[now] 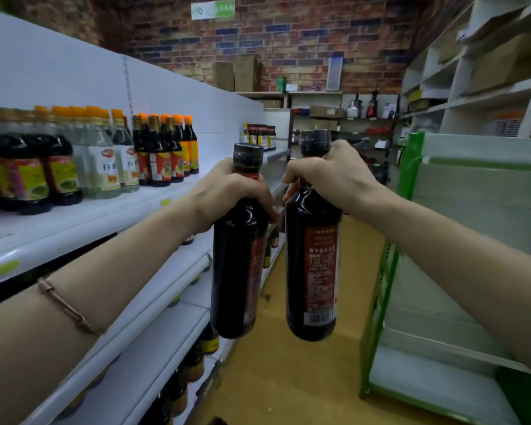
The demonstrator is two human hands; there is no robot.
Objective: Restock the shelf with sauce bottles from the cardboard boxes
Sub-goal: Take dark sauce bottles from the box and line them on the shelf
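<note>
My left hand (227, 194) grips the neck of a dark sauce bottle (238, 271) with a black cap and a red label. My right hand (328, 176) grips the neck of a second dark sauce bottle (311, 271) whose red label with a barcode faces me. Both bottles hang upright, side by side, in the aisle in front of me. The white shelf (83, 222) runs along my left, with several sauce and vinegar bottles (111, 157) standing at its left end. No cardboard box with bottles is in view.
Lower white shelves (154, 317) on the left hold more bottles underneath. A green-framed rack (383, 302) stands on the right. The yellow floor (288, 378) runs between them. At the back are a brick wall (288, 41) and shelves with boxes and goods (325, 113).
</note>
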